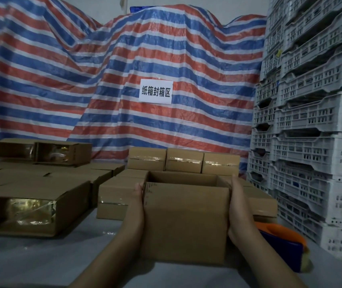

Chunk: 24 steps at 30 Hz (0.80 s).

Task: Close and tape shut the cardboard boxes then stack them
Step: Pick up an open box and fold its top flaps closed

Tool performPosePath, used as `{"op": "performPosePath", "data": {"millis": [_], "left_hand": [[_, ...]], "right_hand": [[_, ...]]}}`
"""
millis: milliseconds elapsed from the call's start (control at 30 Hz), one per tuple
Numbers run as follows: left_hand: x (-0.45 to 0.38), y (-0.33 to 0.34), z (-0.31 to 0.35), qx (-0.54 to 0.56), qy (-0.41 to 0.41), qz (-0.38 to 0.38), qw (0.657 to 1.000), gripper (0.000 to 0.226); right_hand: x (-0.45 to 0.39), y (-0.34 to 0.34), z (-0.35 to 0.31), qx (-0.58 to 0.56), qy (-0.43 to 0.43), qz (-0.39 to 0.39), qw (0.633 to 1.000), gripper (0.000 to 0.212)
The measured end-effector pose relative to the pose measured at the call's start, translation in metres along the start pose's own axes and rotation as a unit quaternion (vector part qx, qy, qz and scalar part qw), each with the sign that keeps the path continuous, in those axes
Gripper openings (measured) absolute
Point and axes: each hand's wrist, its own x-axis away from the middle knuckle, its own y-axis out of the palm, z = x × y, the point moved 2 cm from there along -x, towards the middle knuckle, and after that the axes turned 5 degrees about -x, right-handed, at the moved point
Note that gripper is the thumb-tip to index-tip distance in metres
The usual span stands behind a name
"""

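Observation:
An open-topped cardboard box (184, 221) stands on the grey table in front of me. My left hand (138, 206) presses flat against its left side and my right hand (238, 208) presses flat against its right side, fingers straight, so the box is held between the palms. The near flap is folded against the front; the inside looks empty. Three taped boxes (183, 162) stand in a row behind it on other boxes. An orange and blue tape dispenser (284, 244) lies on the table just right of my right forearm.
Several boxes lie on their sides at left, taped ends showing (30, 213). A low box (114, 201) sits left of the held one. White plastic crates (311, 142) are stacked high along the right. A striped tarp (124, 69) with a paper sign (155, 91) covers the back.

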Motion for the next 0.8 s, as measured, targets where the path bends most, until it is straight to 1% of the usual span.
{"op": "performPosePath", "data": {"millis": [100, 200, 300, 400, 467, 500, 533, 567, 600, 633, 667, 767, 800], "left_hand": [[-0.003, -0.001, -0.001, -0.016, 0.013, 0.008, 1.000, 0.073], [-0.004, -0.003, -0.001, -0.023, 0.022, 0.013, 0.999, 0.065], [-0.005, -0.005, -0.003, -0.034, 0.014, 0.005, 0.999, 0.068], [-0.002, -0.003, 0.000, -0.040, 0.019, -0.016, 0.999, 0.062], [0.002, -0.003, 0.002, -0.037, 0.014, -0.022, 0.999, 0.066], [0.002, -0.003, 0.003, -0.037, 0.019, -0.023, 0.999, 0.068], [0.000, -0.003, 0.003, -0.037, 0.031, -0.022, 0.999, 0.069], [-0.001, -0.005, 0.004, -0.039, 0.048, -0.020, 0.998, 0.070], [-0.002, -0.006, 0.005, -0.039, 0.066, -0.014, 0.997, 0.063], [-0.003, -0.007, 0.006, -0.043, 0.082, -0.004, 0.996, 0.050], [-0.005, -0.009, 0.007, -0.049, 0.095, 0.001, 0.994, 0.039], [-0.008, -0.011, 0.006, -0.051, 0.110, -0.004, 0.993, 0.015], [-0.010, -0.011, 0.005, -0.051, 0.107, -0.008, 0.993, 0.013]], "right_hand": [[-0.001, 0.007, -0.010, 0.062, 0.016, -0.041, 0.997, 0.043], [-0.003, 0.010, -0.011, 0.077, 0.029, -0.059, 0.995, 0.040], [-0.003, 0.005, -0.008, 0.063, 0.031, -0.077, 0.995, 0.032], [-0.002, 0.001, -0.007, 0.036, 0.041, -0.106, 0.993, 0.032], [-0.001, 0.000, -0.006, 0.028, 0.039, -0.110, 0.993, 0.025], [0.000, 0.000, -0.007, 0.025, 0.039, -0.111, 0.993, 0.026], [0.002, 0.001, -0.008, 0.021, 0.039, -0.110, 0.993, 0.034], [0.002, 0.001, -0.008, 0.015, 0.035, -0.107, 0.994, 0.049], [0.003, 0.001, -0.009, 0.011, 0.030, -0.104, 0.994, 0.063], [0.003, 0.001, -0.010, 0.011, 0.017, -0.102, 0.995, 0.072], [0.004, 0.001, -0.012, 0.013, 0.004, -0.102, 0.995, 0.075], [0.004, 0.002, -0.013, 0.007, -0.008, -0.117, 0.993, 0.066], [0.005, 0.002, -0.013, 0.005, 0.000, -0.120, 0.993, 0.062]]}}
